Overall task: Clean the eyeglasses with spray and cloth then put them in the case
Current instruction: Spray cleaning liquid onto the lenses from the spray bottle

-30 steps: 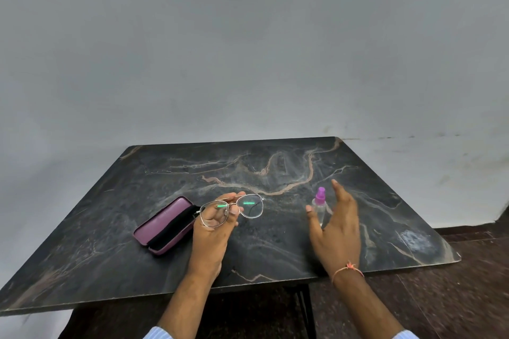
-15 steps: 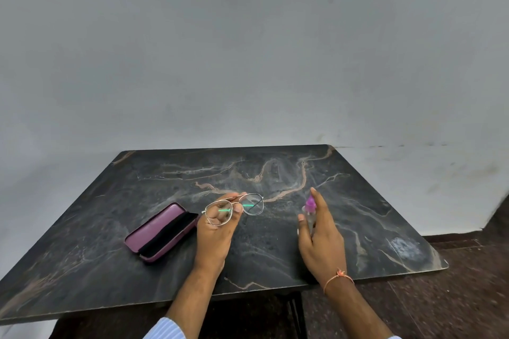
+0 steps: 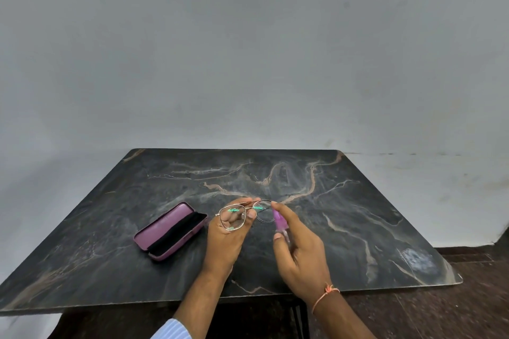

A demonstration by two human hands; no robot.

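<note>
My left hand (image 3: pixel 224 239) holds thin metal-framed eyeglasses (image 3: pixel 243 215) up above the dark marble table (image 3: pixel 344 217), lenses facing me. My right hand (image 3: pixel 298 252) grips a small clear spray bottle with a purple top (image 3: pixel 280 221), its nozzle close to the right lens and my forefinger on top of the cap. An open purple eyeglass case (image 3: pixel 170 230) with a black lining lies on the table to the left of my left hand. I see no cloth in view.
A plain grey wall rises behind the table. The table's front edge runs just under my wrists, and dark reddish floor shows at the lower right. A whitish smudge (image 3: pixel 417 257) marks the table's right front corner.
My right hand closed around the spray bottle, lifted it off the table and brought it left to the glasses. The left hand kept the glasses raised.
</note>
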